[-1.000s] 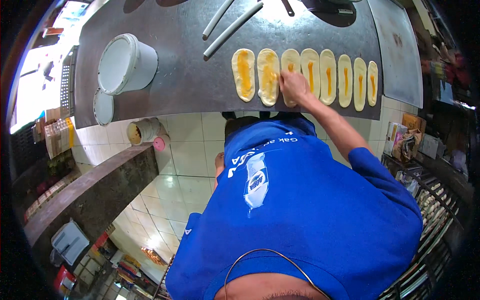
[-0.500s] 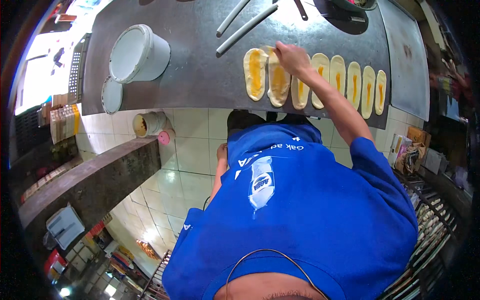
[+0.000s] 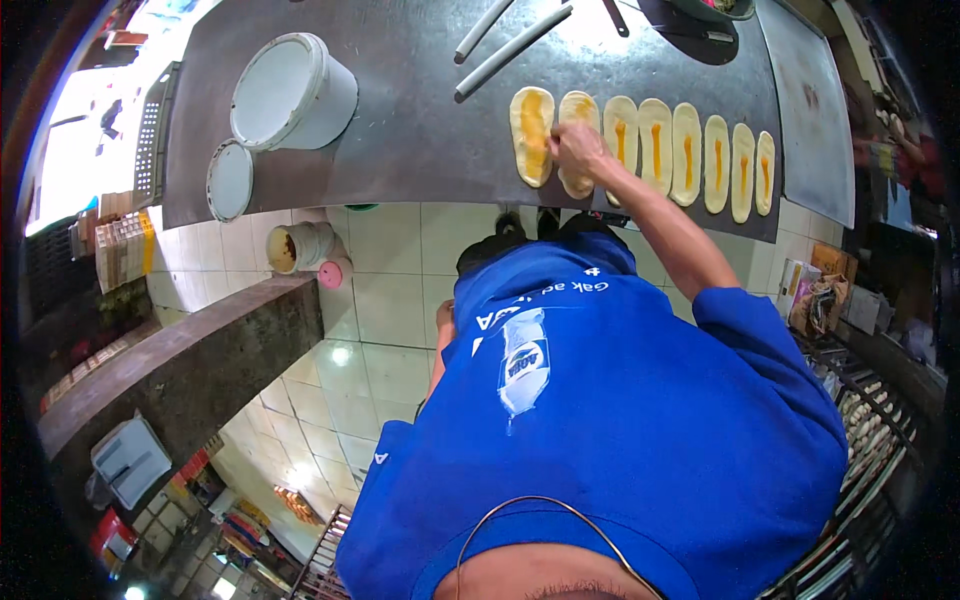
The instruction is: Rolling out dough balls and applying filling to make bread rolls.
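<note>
Several long, flat oval dough pieces lie in a row on the metal table (image 3: 400,130), each with an orange-yellow streak of filling down its middle. On the leftmost dough piece (image 3: 531,110) the filling forms a wide band; on the pieces further right, like this dough piece (image 3: 716,190), it is a thin line. My right hand (image 3: 582,150) is closed over the second dough piece (image 3: 577,104) from the left and covers part of it. Whatever its fingers grip is hidden. My left hand (image 3: 445,314) hangs low beside my body, its fingers mostly out of sight.
A white bucket (image 3: 335,105) stands on the table's left side, a round white lid (image 3: 231,180) beside it. Two grey rods (image 3: 515,50) lie beyond the dough. A metal sheet (image 3: 815,120) adjoins the right side. Below left runs a low ledge (image 3: 220,340).
My right hand has moved from the far end of the second dough piece toward its middle, nearer to me. The whole view has shifted slightly. My left hand stays low at my side.
</note>
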Tool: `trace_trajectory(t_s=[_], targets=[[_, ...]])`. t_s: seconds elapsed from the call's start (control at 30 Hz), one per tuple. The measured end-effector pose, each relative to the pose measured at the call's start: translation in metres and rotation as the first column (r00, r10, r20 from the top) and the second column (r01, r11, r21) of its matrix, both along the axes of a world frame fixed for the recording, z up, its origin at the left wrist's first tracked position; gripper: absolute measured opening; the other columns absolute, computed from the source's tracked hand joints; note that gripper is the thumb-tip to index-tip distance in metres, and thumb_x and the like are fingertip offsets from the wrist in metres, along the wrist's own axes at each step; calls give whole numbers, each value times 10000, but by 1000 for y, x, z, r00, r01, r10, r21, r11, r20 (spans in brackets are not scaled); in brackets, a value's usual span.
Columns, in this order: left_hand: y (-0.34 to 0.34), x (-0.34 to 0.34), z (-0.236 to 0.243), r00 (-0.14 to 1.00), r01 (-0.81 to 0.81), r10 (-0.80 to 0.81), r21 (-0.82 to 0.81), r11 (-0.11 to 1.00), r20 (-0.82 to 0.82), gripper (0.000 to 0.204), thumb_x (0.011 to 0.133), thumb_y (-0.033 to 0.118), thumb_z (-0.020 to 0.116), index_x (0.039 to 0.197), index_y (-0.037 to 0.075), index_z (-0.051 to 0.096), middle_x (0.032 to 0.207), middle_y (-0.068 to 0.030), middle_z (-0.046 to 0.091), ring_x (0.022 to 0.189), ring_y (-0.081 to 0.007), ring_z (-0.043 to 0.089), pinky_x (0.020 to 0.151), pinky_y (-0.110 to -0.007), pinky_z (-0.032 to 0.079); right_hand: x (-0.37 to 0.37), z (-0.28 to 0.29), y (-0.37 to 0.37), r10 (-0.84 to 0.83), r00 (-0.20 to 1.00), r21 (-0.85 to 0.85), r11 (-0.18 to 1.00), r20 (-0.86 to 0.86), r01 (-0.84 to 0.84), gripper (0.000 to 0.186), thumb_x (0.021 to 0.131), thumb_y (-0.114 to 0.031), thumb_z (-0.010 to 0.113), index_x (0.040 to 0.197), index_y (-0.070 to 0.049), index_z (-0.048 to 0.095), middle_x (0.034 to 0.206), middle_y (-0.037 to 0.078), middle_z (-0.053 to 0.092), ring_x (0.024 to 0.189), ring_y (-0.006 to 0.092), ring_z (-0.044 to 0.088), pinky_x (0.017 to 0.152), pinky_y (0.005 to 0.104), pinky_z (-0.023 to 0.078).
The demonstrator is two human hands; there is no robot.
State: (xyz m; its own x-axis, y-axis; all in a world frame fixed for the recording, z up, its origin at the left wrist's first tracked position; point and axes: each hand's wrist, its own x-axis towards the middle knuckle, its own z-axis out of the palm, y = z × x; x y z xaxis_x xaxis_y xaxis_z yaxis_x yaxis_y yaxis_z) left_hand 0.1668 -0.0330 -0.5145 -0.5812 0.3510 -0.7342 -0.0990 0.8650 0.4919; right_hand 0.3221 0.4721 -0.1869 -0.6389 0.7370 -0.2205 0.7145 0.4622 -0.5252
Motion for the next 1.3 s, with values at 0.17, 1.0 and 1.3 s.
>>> trace_trajectory(t_s=[0.17, 1.0, 1.3], targets=[[43, -6, 40, 987, 159, -159, -110, 981, 15, 326, 886, 275, 591, 1097, 53, 706, 1014, -132, 722, 931, -260, 664, 828, -341, 512, 32, 8, -36, -26, 1000, -468, 883, 7, 26, 336, 898, -282, 597, 744, 9, 666, 669, 127, 634, 586, 218, 549, 601, 361, 474], [-13, -41, 73, 988, -86, 87, -15, 996, 125, 247, 872, 211, 603, 1016, 43, 714, 859, -74, 697, 771, -180, 628, 714, -284, 503, 28, -22, -67, 338, 935, 627, 752, -103, -203, 66, 881, -97, 563, 868, -100, 498, 669, 38, 580, 492, 222, 577, 446, 351, 479], [41, 15, 107, 1000, -20, 20, -14, 1000, -10, 294, 876, 290, 605, 1000, 49, 720, 883, -85, 720, 792, -220, 648, 743, -311, 510, 49, 5, 16, -80, 977, 339, 930, -197, 145, 118, 929, -145, 551, 843, -80, 503, 659, 50, 605, 458, 212, 551, 428, 352, 474]])
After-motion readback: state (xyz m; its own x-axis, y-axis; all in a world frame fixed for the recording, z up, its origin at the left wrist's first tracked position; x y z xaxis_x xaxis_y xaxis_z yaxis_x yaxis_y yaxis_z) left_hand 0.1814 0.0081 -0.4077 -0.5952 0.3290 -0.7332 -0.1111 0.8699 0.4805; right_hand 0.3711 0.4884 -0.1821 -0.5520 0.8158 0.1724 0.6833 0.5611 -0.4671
